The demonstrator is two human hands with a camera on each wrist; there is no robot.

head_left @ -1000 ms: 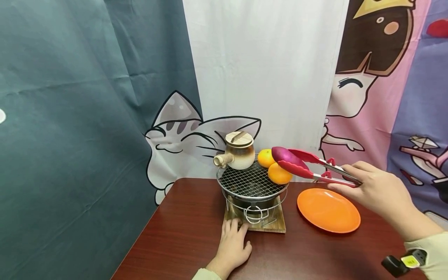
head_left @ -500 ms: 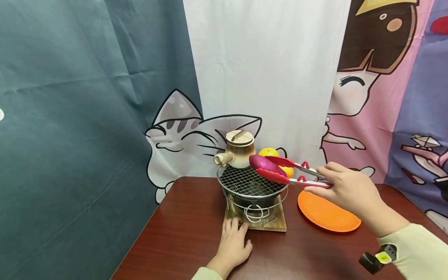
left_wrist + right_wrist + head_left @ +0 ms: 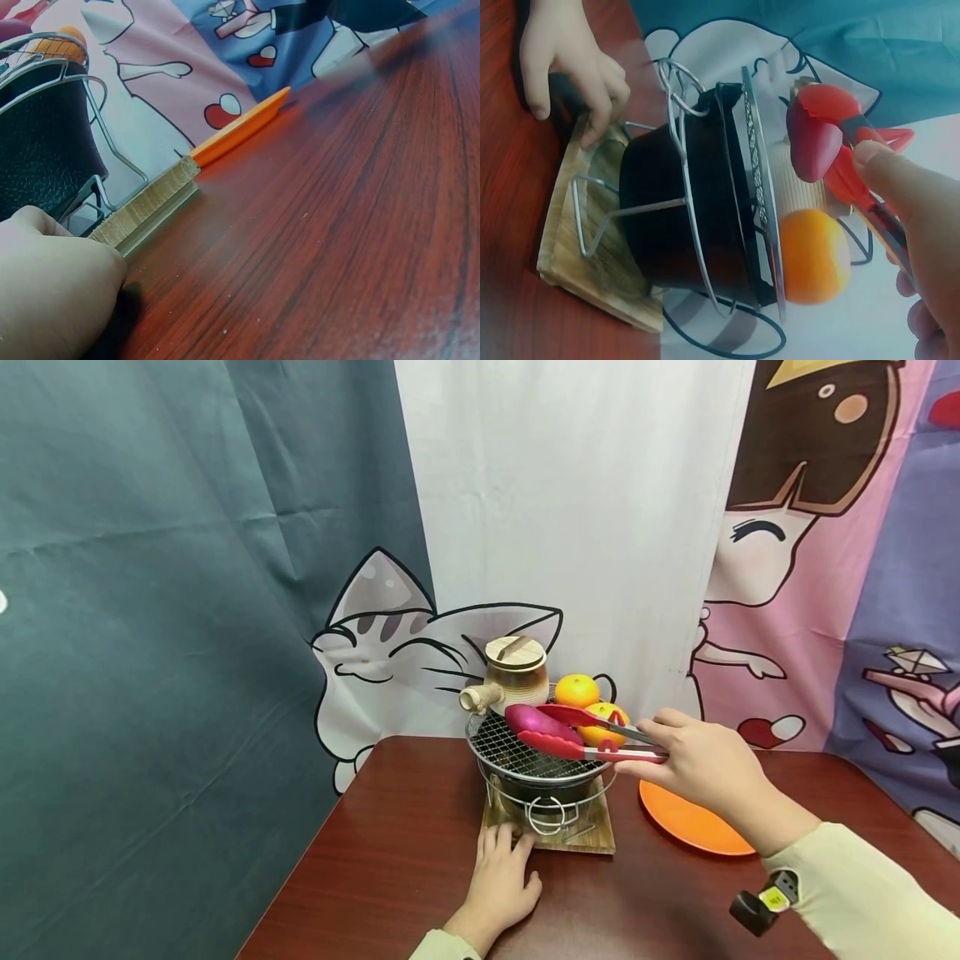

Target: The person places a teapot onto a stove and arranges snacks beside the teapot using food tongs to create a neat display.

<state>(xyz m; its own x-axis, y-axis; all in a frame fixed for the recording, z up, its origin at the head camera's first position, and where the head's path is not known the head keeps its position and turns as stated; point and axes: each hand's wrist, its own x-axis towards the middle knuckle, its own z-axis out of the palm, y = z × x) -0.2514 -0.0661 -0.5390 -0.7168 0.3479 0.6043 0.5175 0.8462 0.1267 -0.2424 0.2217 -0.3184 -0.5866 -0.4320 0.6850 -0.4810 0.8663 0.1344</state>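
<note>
My right hand (image 3: pixel 693 762) grips a pair of red-tipped metal tongs (image 3: pixel 600 752). Between the tong heads is a smooth purple sweet potato (image 3: pixel 534 720), held above the round wire grate (image 3: pixel 498 747); the right wrist view shows a gap beneath it. Two oranges, one at the back (image 3: pixel 577 691) and one nearer (image 3: pixel 814 256), sit on the grate's right side, the nearer partly behind the tongs. A lidded clay pot (image 3: pixel 517 681) with a side handle stands at the back. My left hand (image 3: pixel 501 881) rests its fingers on the front edge of the wooden board (image 3: pixel 600 839) under the grill.
An orange plate (image 3: pixel 686 818) lies on the brown table (image 3: pixel 375 860) to the right, partly covered by my right forearm. The black grill bowl (image 3: pixel 660 210) sits in a wire stand with ring handles (image 3: pixel 546 817). A printed curtain (image 3: pixel 585 510) hangs behind the table.
My right hand has moved left with the tongs and sweet potato, from beside the oranges to over the middle of the grate, and slightly lower. The left hand stays put.
</note>
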